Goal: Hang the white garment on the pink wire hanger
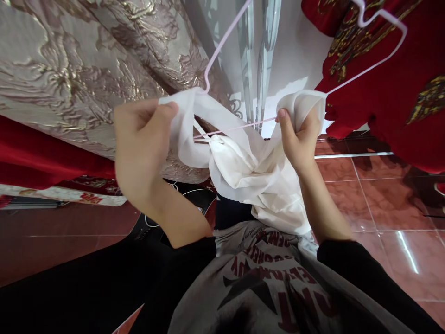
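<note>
A white garment (243,167) hangs bunched between both hands, in front of my chest. My left hand (139,148) is closed, pinching the garment's left upper edge between thumb and fingers. My right hand (299,139) is closed on the garment's right upper edge. A thin pale pink wire hanger (222,41) runs through the cloth, its bar passing between the two hands and its upper frame rising to the top right.
A beige and gold brocade cloth (79,69) hangs at the left, red fabric (41,157) below it. A red garment with gold embroidery (392,79) hangs at the right. Glossy red floor tiles (382,208) lie below. A white wall and metal poles (260,55) stand behind.
</note>
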`<control>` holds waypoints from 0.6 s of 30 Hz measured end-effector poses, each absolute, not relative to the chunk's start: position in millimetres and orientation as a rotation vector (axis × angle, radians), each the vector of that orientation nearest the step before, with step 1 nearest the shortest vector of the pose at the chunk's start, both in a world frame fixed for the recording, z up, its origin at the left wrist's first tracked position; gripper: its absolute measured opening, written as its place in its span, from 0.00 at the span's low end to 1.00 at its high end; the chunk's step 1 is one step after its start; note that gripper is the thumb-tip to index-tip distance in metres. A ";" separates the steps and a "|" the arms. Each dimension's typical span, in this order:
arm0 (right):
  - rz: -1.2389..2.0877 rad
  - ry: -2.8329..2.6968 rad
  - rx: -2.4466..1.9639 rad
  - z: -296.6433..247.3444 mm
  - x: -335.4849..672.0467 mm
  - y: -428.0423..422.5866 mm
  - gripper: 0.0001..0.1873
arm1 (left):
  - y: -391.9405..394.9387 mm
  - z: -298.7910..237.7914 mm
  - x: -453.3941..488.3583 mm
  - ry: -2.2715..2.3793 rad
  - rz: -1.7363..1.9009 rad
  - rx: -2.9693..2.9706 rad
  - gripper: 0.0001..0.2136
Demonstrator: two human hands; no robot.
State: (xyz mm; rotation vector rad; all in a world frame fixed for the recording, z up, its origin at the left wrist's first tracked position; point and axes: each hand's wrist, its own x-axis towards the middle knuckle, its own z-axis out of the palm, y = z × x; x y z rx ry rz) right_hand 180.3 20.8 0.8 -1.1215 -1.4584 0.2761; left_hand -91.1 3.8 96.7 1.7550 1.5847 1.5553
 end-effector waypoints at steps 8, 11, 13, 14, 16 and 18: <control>0.238 -1.453 -1.084 -3.8 170.3 19.7 0.19 | -11.6 111.9 -73.1 1.425 1.513 1.944 0.10; 0.266 -1.453 -1.058 -5.7 165.0 17.8 0.18 | -6.1 109.7 -55.0 1.318 1.588 1.940 0.08; 0.274 -1.443 -1.052 -6.2 163.0 17.6 0.18 | 4.7 101.3 -48.8 1.282 1.634 1.978 0.10; 0.275 -1.434 -1.054 -6.3 162.4 18.0 0.18 | 11.8 95.4 -47.2 1.253 1.684 2.001 0.12; 0.281 -1.418 -1.066 -6.0 161.8 19.1 0.18 | 27.0 83.1 -46.2 1.169 1.796 2.041 0.17; 0.285 -1.401 -1.072 -4.5 161.8 19.5 0.17 | 39.7 73.3 -47.3 1.107 1.869 2.064 0.21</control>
